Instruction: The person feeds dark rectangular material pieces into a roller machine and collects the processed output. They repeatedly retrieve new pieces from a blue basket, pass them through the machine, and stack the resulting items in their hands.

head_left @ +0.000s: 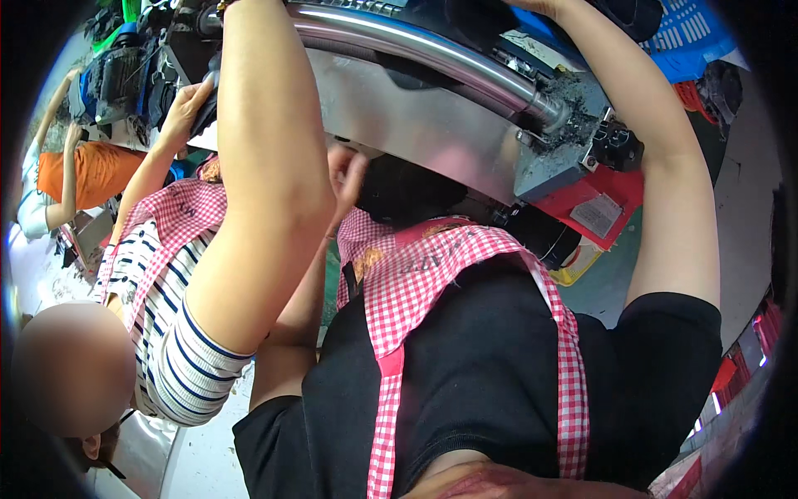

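My left hand [347, 176] is beside the front edge of a metal machine panel [432, 125]. A co-worker's forearm covers part of it; the fingers that show look loosely apart, with nothing visible in them. My right arm reaches over the right end of the machine, and my right hand [539, 5] is cut off by the top edge, its fingers out of view. Below that arm runs a long shiny steel roller [416, 46]. Dark lint [573, 104] is heaped at the roller's right end.
On my left a co-worker in a striped shirt [199, 366] stretches one arm [266, 125] across the machine; the other hand [189, 104] holds something dark. Another person [91, 179] works farther left. A blue basket [682, 37] stands at top right. A red bin [590, 204] sits below the machine's right end.
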Demonstrator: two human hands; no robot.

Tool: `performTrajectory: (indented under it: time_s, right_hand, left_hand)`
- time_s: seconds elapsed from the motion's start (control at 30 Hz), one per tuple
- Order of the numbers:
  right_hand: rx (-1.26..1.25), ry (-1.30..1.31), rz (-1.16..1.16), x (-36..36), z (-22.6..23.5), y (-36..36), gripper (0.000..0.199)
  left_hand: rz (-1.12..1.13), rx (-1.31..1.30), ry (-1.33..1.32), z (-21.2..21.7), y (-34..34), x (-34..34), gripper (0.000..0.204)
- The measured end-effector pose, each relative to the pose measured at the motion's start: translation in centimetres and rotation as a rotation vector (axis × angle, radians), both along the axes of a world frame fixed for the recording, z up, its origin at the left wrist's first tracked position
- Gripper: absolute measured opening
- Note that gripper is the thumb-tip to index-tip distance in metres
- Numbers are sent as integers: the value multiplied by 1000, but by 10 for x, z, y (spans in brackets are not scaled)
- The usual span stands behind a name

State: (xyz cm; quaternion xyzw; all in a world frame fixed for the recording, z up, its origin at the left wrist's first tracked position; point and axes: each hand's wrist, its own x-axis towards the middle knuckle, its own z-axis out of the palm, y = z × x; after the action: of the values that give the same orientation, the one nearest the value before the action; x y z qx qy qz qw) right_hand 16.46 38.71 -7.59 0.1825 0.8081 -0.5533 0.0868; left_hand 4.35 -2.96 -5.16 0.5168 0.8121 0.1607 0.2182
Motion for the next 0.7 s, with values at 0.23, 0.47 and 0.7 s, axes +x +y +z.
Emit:
performTrajectory:
  time_s: [0.23, 0.47, 0.7]
  right_hand:
    - [381, 614, -205, -3, 63, 61, 51]
    - [1112, 444, -219, 4, 19, 80, 45]
    - [1181, 328, 91, 38, -24, 66, 37]
  left_hand:
    - [-60, -63, -77, -76, -35, 41, 57]
    - [-201, 86, -204, -52, -48, 44, 26]
    - [-48, 31, -573, 29, -40, 11, 18]
